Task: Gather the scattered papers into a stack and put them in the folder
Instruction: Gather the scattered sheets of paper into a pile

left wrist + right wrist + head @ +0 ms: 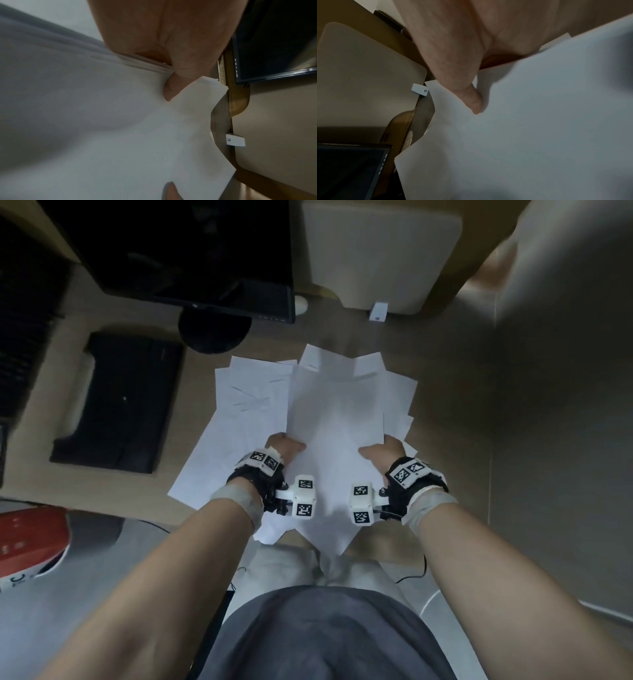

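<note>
I have two hands on the paper: my left hand [286, 447] pinches one side edge of the bundle and my right hand [383, 451] pinches the other. Between my fingers is one bundle of white papers [337, 419]; its sheets overlap too much to count, though several corners fan out past my fingertips. Under my left hand more loose sheets [239, 419] lie, at least three. Beyond my fingertips stands one monitor [191, 251], and beside it one beige folder [380, 251] with one white clip [377, 312]. Left of my left hand lies one black keyboard [116, 402].

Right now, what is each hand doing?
Left hand: grips the papers, thumb on top.
Right hand: grips the same papers' other side.
</note>
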